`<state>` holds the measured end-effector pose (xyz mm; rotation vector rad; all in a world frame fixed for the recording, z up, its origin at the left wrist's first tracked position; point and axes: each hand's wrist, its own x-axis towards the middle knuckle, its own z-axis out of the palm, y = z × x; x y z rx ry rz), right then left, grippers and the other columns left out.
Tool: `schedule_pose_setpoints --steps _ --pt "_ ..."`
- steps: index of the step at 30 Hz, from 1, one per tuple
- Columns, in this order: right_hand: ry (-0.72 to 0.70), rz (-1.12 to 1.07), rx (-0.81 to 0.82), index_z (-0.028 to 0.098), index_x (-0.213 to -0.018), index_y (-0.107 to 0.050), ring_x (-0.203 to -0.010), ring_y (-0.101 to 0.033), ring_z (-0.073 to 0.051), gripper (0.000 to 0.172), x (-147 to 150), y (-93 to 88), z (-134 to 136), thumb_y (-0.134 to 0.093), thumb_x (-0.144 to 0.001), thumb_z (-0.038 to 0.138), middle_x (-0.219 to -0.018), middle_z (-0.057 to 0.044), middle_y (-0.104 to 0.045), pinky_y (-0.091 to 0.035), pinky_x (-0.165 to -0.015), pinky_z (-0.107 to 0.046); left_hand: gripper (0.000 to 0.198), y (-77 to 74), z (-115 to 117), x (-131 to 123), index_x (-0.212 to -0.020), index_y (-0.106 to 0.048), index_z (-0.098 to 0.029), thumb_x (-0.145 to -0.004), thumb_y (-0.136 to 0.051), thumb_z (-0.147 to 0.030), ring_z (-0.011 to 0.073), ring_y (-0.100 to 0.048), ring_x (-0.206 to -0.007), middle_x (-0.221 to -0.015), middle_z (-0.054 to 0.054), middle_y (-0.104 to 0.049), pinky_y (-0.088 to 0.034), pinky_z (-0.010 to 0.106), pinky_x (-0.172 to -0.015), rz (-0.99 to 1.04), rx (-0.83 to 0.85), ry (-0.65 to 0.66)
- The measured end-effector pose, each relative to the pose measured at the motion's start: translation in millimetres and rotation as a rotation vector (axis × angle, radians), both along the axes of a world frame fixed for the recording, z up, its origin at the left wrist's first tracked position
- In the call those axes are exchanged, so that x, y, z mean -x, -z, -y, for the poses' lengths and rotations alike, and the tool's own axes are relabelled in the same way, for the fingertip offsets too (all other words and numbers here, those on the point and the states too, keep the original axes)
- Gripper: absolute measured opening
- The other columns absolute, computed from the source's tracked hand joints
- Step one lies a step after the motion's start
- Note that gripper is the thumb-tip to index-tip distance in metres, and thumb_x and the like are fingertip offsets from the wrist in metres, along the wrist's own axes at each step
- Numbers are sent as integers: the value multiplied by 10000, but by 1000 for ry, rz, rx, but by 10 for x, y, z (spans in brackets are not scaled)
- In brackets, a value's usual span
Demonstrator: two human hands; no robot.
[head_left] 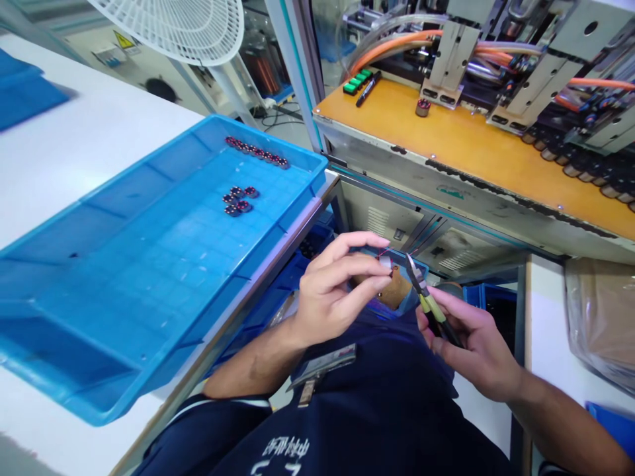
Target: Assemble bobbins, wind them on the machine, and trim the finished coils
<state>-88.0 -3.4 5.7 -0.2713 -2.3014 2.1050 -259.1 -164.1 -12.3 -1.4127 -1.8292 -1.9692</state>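
My left hand (337,284) pinches a small wound motor stator (385,263) between thumb and fingers. Its face looks pale, and thin red wire ends stick out from it toward the right. In my right hand (471,337) is a pair of wire cutters (425,296) with yellow-green and black handles. The tips of the cutters point up, just right of the stator and close to the wire ends. Whether the jaws touch a wire is too small to tell. Below both hands is a blue bin (421,266) with brown material in it.
A big blue tray (163,357) lies on the white table to the left, with a row of stators (255,152) and a loose cluster of stators (239,200). Ahead stands a machine with an orange ledge (387,122), one stator (423,108) on it. A white fan (178,26) is behind.
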Motion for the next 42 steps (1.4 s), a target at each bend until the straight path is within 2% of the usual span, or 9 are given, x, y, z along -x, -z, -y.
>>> schedule_pose_setpoints --steps 2,4,6,8,12,18,21,35,42 --pt "-7 6 27 251 -1409 -481 -844 -590 -108 522 -35 -29 -20 -594 -907 158 -953 -38 -610 -532 -808 -234 275 32 10 27 -964 -649 -198 -757 -753 -50 213 -717 -971 -1197 118 -663 -626 336 -792 -60 -45 21" --pt "-37 -9 60 316 -1429 -450 -849 -592 -100 566 -84 -55 -40 -571 -912 120 -1008 -34 -606 -539 -812 -235 447 65 16 44 -1038 -573 -219 -706 -777 1 204 -726 -959 -1238 107 -628 -644 322 -769 -55 -103 74" --pt "-77 -36 87 366 -1455 -403 -888 -601 -103 645 -134 -74 -52 -540 -901 65 -1081 -36 -598 -545 -847 -254 582 96 14 47 -1113 -496 -244 -687 -778 36 199 -729 -960 -1222 92 -630 -654 316 -759 -21 -143 127" --pt "-113 -48 90 383 -1480 -358 -966 -606 -116 727 -168 -90 -51 -516 -874 14 -1151 -45 -584 -534 -921 -290 633 117 5 35 -1146 -448 -258 -695 -767 52 204 -728 -974 -1171 78 -661 -657 342 -785 -6 -156 150" --pt "-168 -40 88 373 -1495 -328 -1055 -594 -137 787 -161 -123 -16 -492 -836 -26 -1193 -58 -570 -500 -1008 -352 618 119 -20 -9 -1140 -438 -254 -711 -764 48 213 -733 -981 -1128 81 -703 -650 390 -839 7 -170 121" --pt "-195 -59 123 383 -1499 -317 -1027 -588 -143 780 -98 -153 30 -484 -847 -11 -1173 -59 -561 -514 -979 -392 588 76 -20 -40 -1128 -465 -235 -709 -749 65 204 -740 -967 -1098 79 -729 -652 362 -834 23 -195 102" --pt "-197 -67 131 349 -1503 -326 -996 -595 -152 737 -85 -154 37 -495 -867 17 -1154 -75 -566 -528 -951 -401 565 78 -6 -43 -1123 -463 -235 -723 -749 44 208 -742 -966 -1104 83 -732 -652 369 -835 21 -178 91" --pt "-201 -89 203 404 -1481 -347 -886 -589 -128 721 -51 -130 53 -498 -890 21 -1099 -52 -570 -546 -796 -327 584 83 3 -54 -1129 -492 -231 -696 -763 52 219 -745 -976 -1088 66 -748 -655 367 -848 38 -153 61" --pt "-178 -69 218 403 -1472 -367 -854 -587 -116 702 -47 -107 30 -511 -897 27 -1066 -48 -576 -545 -778 -302 582 94 2 -55 -1122 -495 -232 -692 -758 59 226 -750 -971 -1084 69 -752 -663 354 -832 61 -151 57"
